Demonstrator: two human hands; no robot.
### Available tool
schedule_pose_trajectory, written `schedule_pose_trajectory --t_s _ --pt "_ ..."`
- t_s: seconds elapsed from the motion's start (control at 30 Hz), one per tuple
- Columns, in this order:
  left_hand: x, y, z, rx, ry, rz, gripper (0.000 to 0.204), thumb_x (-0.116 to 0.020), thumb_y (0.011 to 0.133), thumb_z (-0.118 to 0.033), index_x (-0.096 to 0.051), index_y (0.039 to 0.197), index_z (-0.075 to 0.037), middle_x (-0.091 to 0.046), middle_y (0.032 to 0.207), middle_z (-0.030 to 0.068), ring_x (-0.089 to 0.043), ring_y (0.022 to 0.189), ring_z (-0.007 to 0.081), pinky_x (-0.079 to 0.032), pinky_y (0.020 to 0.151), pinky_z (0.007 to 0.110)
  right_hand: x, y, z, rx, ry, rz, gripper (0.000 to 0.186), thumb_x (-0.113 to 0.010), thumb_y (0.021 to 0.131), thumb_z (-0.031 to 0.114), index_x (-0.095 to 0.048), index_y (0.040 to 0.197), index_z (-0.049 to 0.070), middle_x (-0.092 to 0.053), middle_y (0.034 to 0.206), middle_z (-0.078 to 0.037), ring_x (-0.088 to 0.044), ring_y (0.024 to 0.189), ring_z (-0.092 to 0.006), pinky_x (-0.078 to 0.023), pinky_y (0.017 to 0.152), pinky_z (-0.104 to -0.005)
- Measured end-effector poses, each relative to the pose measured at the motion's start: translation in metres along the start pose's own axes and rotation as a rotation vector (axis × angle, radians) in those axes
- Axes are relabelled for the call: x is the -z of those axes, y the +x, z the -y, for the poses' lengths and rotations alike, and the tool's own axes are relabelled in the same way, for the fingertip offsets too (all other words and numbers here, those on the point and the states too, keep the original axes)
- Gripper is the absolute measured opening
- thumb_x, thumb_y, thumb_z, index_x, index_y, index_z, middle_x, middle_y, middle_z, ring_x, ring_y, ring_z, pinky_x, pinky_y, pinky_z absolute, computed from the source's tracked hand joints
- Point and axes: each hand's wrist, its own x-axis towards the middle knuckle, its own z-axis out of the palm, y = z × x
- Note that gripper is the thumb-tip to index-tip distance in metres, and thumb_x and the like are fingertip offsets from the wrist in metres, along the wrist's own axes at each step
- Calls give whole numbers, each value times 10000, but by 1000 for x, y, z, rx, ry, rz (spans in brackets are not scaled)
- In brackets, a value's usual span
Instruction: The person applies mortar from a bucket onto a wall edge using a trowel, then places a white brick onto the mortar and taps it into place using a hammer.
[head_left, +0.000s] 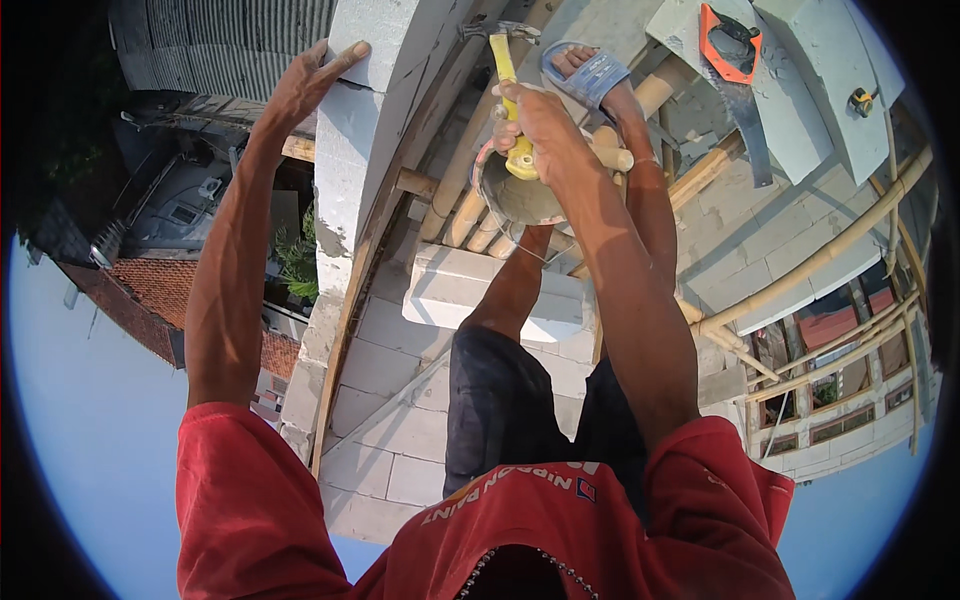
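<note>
My left hand (308, 85) rests on the outer edge of a white lightweight block (365, 50) on top of the wall. Its thumb stretches across the block's top; the other fingers are only partly visible. My right hand (540, 125) is wrapped round the yellow handle of a claw hammer (503, 62). The metal head points away from me, and the handle's butt hangs over a bucket (530, 205) of grey mortar. A joint separates the held-down block from the white block (343, 150) nearer to me.
Bamboo poles (465, 215) form the scaffold under my feet, one wearing a blue slide sandal (590, 75). A loose block (450, 285) lies near my legs. At the far right, an orange-handled handsaw (735, 90) and a tape measure (861, 101) lie on blocks. Rooftops (155, 285) lie below left.
</note>
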Motion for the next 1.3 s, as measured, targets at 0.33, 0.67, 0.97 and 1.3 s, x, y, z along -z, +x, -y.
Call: schedule_pose_trajectory --t_s 0.33,0.67,0.97,1.3 --pt "-3 -12 22 -88 -339 -1 768 -512 979 -624 -543 1368 37 -628 1186 116 -582 1090 198 -455 992 320 -11 -4 -20 -9 39 -3 185 -557 1003 196 -509 1048 23 -447 722 -36 -421 483 -122 -401 448 -304" --pt "-32 -35 11 -84 -351 -289 840 -484 943 -710 -488 1481 -66 -590 1363 207 -566 1242 347 -432 1065 457 8 -76 -25 953 -1054 -476 475 -458 1058 350 -513 1292 -60 -642 1016 -261 -654 868 -377 -510 764 -431" --pt "-37 -40 21 -82 -483 -290 750 -495 950 -687 -580 1416 -106 -656 1249 194 -636 1106 310 -479 977 440 -60 -79 -12 1369 -1393 -234 351 -493 1056 248 -568 1246 -38 -672 973 -244 -646 912 -416 -503 820 -449" --pt "-43 -35 37 -116 -471 -357 779 -499 969 -641 -518 1442 -22 -524 1451 242 -510 1333 358 -358 1123 392 -58 -63 -25 1125 -1801 -224 375 -491 1035 271 -534 1297 6 -671 974 -232 -690 842 -434 -574 677 -481"
